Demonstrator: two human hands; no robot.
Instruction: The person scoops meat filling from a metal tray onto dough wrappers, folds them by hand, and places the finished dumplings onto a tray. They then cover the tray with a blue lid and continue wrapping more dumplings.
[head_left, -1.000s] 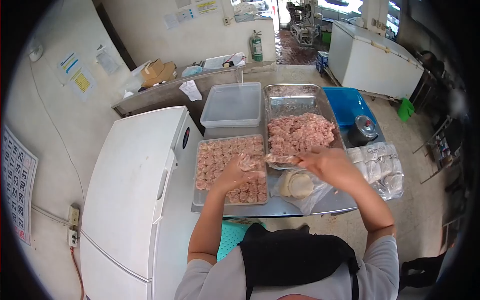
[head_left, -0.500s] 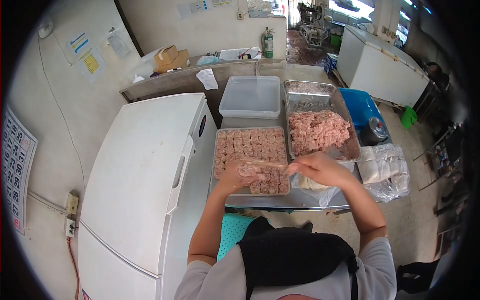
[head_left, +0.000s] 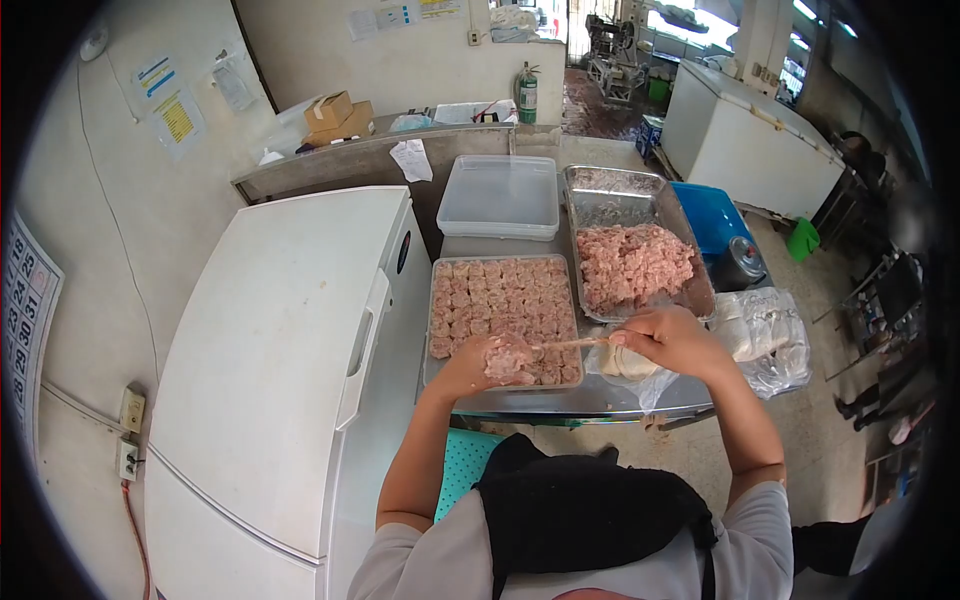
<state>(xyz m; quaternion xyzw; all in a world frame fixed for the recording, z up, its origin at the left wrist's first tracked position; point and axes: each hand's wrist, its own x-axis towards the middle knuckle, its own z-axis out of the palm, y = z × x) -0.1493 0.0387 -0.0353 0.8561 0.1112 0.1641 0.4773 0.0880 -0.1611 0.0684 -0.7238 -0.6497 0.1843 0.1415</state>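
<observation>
My left hand (head_left: pixel 478 366) is cupped around a lump of ground meat (head_left: pixel 507 358), above the front left of a clear tray (head_left: pixel 578 330) holding rows of small meat dumplings (head_left: pixel 500 292). In my right hand (head_left: pixel 668 342) is a thin wooden stick (head_left: pixel 578 343), gripped by one end. Its other end points at the meat in my left hand, and whether it touches cannot be made out. Just under the right hand lies a stack of pale wrappers (head_left: pixel 628 364) on plastic film. Behind it stands a metal pan (head_left: pixel 612 208) with a mound of ground meat (head_left: pixel 638 262).
Lidded plastic containers (head_left: pixel 498 195) sit behind the dumpling tray. A blue tub (head_left: pixel 708 212), a dark lidded canister (head_left: pixel 740 262) and bagged white packs (head_left: pixel 760 335) are on the right. A white freezer (head_left: pixel 285 330) stands close on the left. The steel table's front edge (head_left: pixel 560 408) faces my body.
My right hand has moved right and the stick with it, away from over the left palm. My left hand shows more of its meat lump. The view has shifted slightly.
</observation>
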